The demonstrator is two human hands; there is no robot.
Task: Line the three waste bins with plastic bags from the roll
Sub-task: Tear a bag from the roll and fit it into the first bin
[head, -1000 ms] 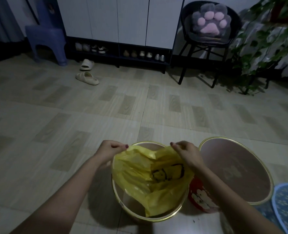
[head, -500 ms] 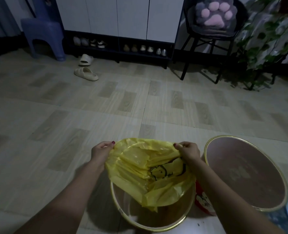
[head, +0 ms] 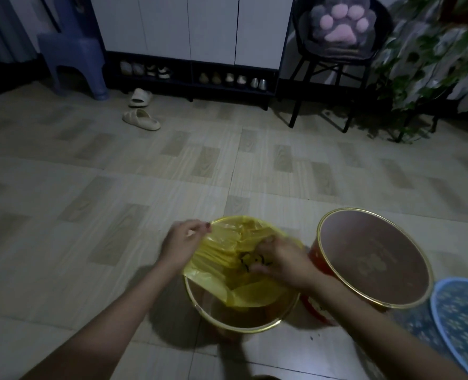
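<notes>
Left grip point(head: 182, 242) and right grip point(head: 278, 263) both pinching yellow bag point(head: 227, 253); blurred, bin point(head: 235, 323) half hidden.

Right hand point(head: 279, 260) motion-blurred — finger positions unreadable. Yellow bag point(head: 227, 259) hides the near bin's point(head: 241, 326) far rim. Blue mat point(head: 463, 322) cut by the right edge. Red bin's point(head: 313, 305) print — mostly hidden.

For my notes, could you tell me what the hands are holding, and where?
Both hands hold the yellow bag: left hand pinches its far-left rim, right hand grips its right side.
</notes>
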